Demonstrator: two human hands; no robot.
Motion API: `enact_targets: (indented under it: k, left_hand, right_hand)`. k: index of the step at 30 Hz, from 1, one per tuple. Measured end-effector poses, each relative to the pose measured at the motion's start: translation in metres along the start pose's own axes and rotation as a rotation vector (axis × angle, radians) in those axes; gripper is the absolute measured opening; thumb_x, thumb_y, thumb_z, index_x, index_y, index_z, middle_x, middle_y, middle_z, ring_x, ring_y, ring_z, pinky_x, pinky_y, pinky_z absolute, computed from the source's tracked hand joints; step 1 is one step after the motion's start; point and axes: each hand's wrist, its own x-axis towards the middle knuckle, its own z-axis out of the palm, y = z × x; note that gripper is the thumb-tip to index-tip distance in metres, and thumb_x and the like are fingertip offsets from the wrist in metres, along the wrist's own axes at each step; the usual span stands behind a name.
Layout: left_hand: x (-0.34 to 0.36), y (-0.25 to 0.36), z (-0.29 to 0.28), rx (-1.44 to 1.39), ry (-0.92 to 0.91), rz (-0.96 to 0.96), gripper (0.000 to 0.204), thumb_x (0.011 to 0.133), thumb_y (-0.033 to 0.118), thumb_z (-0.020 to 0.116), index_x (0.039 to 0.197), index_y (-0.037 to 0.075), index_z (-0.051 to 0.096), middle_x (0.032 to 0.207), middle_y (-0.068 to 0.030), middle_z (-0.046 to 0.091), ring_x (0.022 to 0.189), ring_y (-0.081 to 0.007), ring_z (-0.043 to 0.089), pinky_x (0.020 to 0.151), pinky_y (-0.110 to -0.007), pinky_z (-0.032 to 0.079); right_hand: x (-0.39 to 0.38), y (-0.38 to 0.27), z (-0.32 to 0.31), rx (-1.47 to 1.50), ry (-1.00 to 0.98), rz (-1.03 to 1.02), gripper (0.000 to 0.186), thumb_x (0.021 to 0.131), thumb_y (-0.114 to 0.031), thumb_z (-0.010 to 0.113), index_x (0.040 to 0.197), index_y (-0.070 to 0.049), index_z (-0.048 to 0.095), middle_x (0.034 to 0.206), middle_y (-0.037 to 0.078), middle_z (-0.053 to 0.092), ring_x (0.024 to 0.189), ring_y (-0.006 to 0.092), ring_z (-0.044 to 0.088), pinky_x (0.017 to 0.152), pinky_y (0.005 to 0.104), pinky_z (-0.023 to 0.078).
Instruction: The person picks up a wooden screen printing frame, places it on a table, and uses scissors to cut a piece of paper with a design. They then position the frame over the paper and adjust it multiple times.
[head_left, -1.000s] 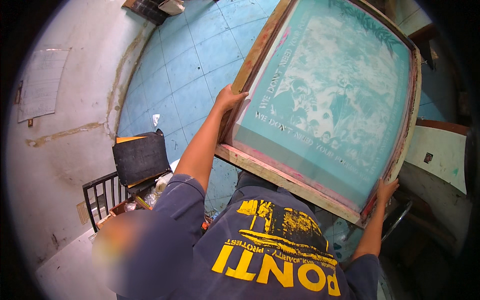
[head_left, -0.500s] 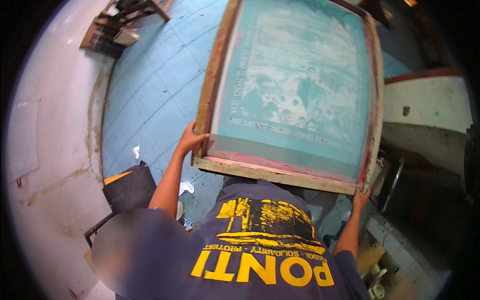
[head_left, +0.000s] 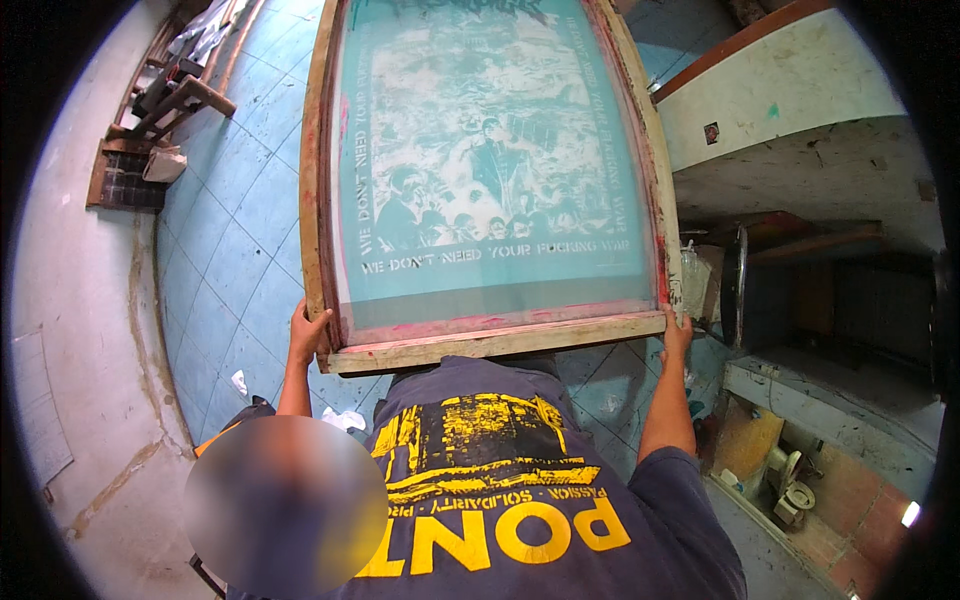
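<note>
A large screen-printing frame (head_left: 500, 341) is held out in front of my waist. Its wooden border surrounds teal-coated mesh (head_left: 590, 280) bearing a pale picture of a crowd and lettering along the sides. Pink stains mark the inner edges. At the near left corner, my left hand (head_left: 308, 332) is closed round the side bar, thumb on top. My right hand (head_left: 677, 332) grips the near right corner, its fingers partly hidden by the wood. The frame's far end runs out of view at the top.
Blue floor tiles (head_left: 235, 260) spread to the left, with scraps of white paper (head_left: 345, 420) near me. A wooden rack (head_left: 130, 170) stands against the pale left wall. On the right are a concrete counter (head_left: 780, 90) and a low ledge (head_left: 820, 400).
The view has turned right, so the counter and ledge show more. In view, the frame has shifted left and sits straighter. Both hands keep their hold on it.
</note>
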Motion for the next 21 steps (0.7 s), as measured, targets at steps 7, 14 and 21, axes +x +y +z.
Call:
enact_targets:
  k: [7, 14, 21]
  left_hand:
    - [0.0, 0.002, -0.001, 0.037, 0.029, 0.049, 0.045, 0.079, 0.012, 0.07, 0.119, -0.001, 0.055, 0.103, -0.0077, 0.064, 0.091, -0.0134, 0.058, 0.083, -0.03, 0.048]
    - [-0.001, 0.001, -0.002, -0.065, 0.014, 0.001, 0.047, 0.078, 0.01, 0.069, 0.12, -0.003, 0.053, 0.106, -0.0077, 0.063, 0.093, -0.0147, 0.059, 0.084, -0.03, 0.048]
    - [0.004, 0.006, 0.0, -0.057, 0.007, 0.019, 0.047, 0.078, 0.008, 0.069, 0.121, -0.002, 0.053, 0.107, -0.0078, 0.063, 0.094, -0.0145, 0.059, 0.085, -0.03, 0.048]
  right_hand:
    - [0.001, 0.007, -0.004, -0.065, -0.039, -0.054, 0.084, 0.077, -0.051, 0.07, 0.136, 0.002, 0.042, 0.136, 0.021, 0.044, 0.123, 0.0331, 0.045, 0.098, 0.0444, 0.038]
    - [0.014, 0.018, -0.002, -0.062, -0.026, -0.119, 0.073, 0.081, -0.044, 0.068, 0.132, 0.004, 0.046, 0.127, 0.02, 0.052, 0.115, 0.0303, 0.051, 0.096, 0.0396, 0.04]
    - [0.019, 0.032, -0.006, 0.059, -0.068, -0.11, 0.067, 0.084, -0.038, 0.067, 0.132, 0.004, 0.046, 0.128, 0.019, 0.052, 0.115, 0.0289, 0.052, 0.096, 0.038, 0.04]
